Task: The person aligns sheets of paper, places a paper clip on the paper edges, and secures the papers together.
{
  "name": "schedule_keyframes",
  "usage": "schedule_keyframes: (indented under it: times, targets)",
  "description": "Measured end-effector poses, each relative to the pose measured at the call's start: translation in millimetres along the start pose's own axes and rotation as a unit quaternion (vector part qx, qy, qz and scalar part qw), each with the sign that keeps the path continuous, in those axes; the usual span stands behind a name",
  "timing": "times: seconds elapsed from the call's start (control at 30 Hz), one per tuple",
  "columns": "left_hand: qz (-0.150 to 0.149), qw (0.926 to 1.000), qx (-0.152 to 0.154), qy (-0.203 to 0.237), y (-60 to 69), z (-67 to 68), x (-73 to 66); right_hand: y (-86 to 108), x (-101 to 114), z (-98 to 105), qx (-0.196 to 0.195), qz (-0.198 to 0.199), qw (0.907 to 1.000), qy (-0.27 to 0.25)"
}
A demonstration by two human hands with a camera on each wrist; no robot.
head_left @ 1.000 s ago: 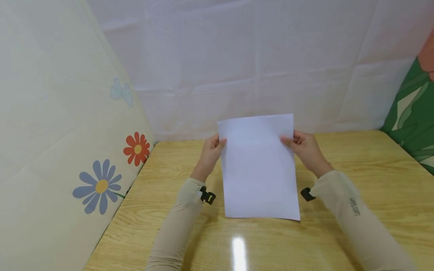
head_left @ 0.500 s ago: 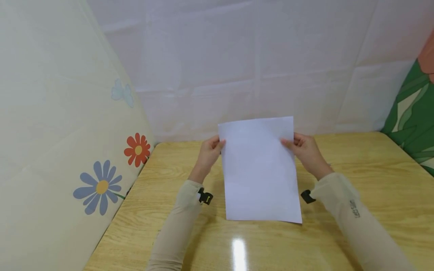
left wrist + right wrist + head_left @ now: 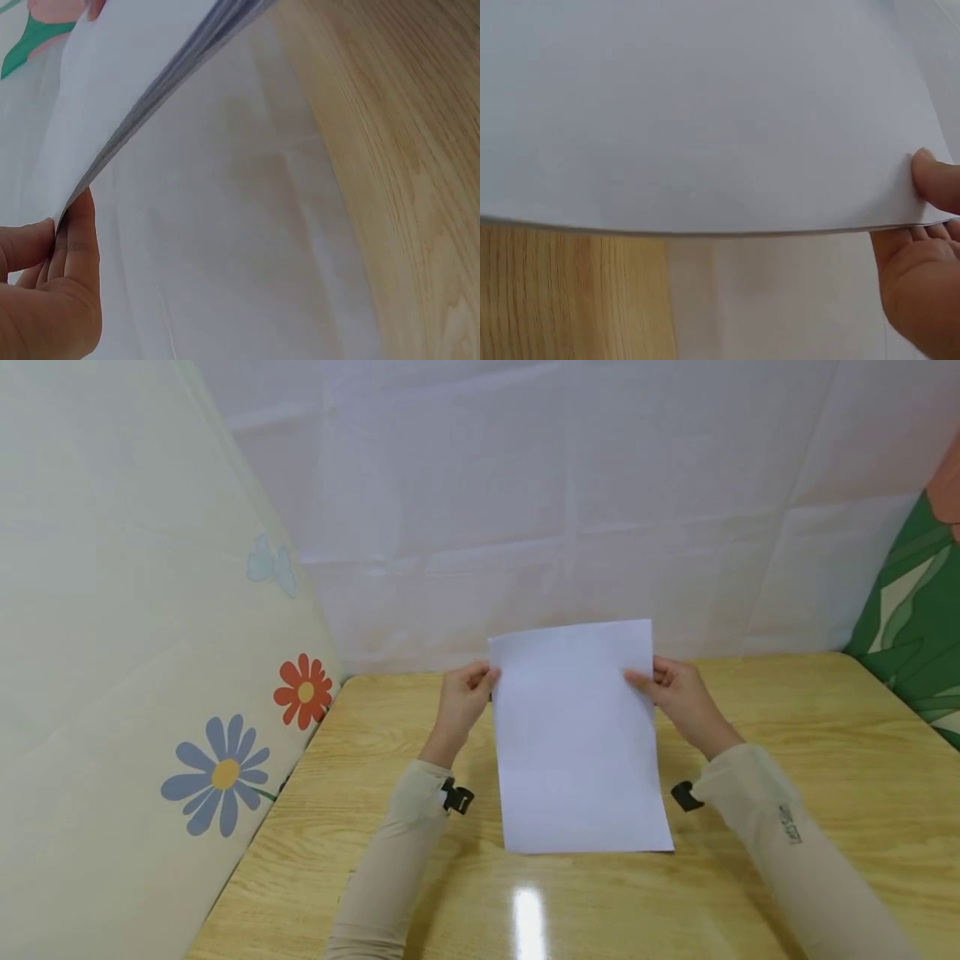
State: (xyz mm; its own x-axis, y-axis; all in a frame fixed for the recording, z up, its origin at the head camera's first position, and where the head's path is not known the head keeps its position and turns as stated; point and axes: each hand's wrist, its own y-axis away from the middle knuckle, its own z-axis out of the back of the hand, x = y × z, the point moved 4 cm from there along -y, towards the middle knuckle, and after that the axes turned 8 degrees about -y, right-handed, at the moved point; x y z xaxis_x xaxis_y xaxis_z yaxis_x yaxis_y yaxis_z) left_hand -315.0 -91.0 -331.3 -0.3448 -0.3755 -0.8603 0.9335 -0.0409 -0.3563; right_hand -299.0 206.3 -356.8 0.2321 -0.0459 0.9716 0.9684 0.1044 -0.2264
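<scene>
Since a second ago, the white paper stack (image 3: 577,743) has slid a tiny bit to the right and down, and both hands went with it. It is up over the wooden table (image 3: 802,777), in front of the person. Its long side runs up and down, with the top leaning a little left. One short edge points at the back cloth (image 3: 525,485), and the other points at the person. I cannot tell if the low edge touches the wood.

The left hand (image 3: 459,706) and right hand (image 3: 686,700) pinch the long sides near the top, thumbs in front, fingers behind. The paper hides some fingertips and part of the table. A blue flower (image 3: 225,774) and a red flower (image 3: 304,692) are on the left cloth (image 3: 97,652); green leaves (image 3: 918,610) are far right.
</scene>
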Motion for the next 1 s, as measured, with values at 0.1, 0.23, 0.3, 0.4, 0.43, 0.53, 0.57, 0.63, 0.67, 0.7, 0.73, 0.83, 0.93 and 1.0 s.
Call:
schedule_keyframes:
  times: [0.1,0.23,0.3,0.4,0.43,0.53,0.57,0.63,0.67,0.7,0.73,0.83,0.93,1.0]
  targets:
    - [0.02,0.9997,-0.006,0.014,0.1,-1.1,1.7,-0.4,1.0,2.7,-0.004,-0.012,0.9996,0.024]
    - [0.037,0.999,-0.007,0.025,0.9,-0.8,3.1,-2.3,-0.5,9.0,-0.011,-0.015,0.9989,0.042]
    - [0.04,0.9987,-0.007,0.031,1.3,-0.1,3.8,-2.6,-1.5,12.5,-0.013,-0.013,0.9991,0.039]
    - [0.043,0.9984,-0.008,0.036,1.3,0.5,4.3,-2.3,-1.5,16.3,-0.009,-0.007,0.9995,0.029]
    - [0.044,0.9983,-0.008,0.037,1.4,0.5,4.4,-1.7,-1.2,17.3,-0.007,-0.004,0.9996,0.028]
    - [0.042,0.9985,-0.009,0.034,1.8,0.7,3.9,0.0,-0.8,20.2,-0.007,0.005,0.9994,0.034]
    - [0.041,0.9986,-0.01,0.032,1.9,0.7,3.7,0.5,-1.0,21.1,-0.007,0.006,0.9993,0.037]
    - [0.037,0.9989,-0.012,0.028,2.3,0.8,3.4,1.2,-1.6,22.5,-0.008,0.009,0.9992,0.039]
    - [0.036,0.9989,-0.013,0.026,2.5,0.7,3.7,1.5,-1.9,23.3,-0.009,0.01,0.9991,0.039]
    - [0.034,0.999,-0.013,0.026,2.5,0.5,4.0,1.7,-2.3,24.0,-0.01,0.012,0.9991,0.039]
    - [0.032,0.9991,-0.014,0.024,2.5,0.4,4.3,1.9,-2.6,24.6,-0.006,0.016,0.999,0.04]
    - [0.029,0.9993,-0.013,0.019,2.2,-0.3,5.1,3.1,-3.0,26.7,-0.006,0.024,0.9991,0.033]
    - [0.03,0.9993,-0.011,0.019,1.9,-0.9,5.8,4.1,-3.2,29.4,-0.007,0.033,0.9991,0.027]
    - [0.033,0.9992,-0.011,0.02,1.9,-0.8,6.4,4.4,-3.4,31.0,-0.007,0.038,0.9991,0.018]
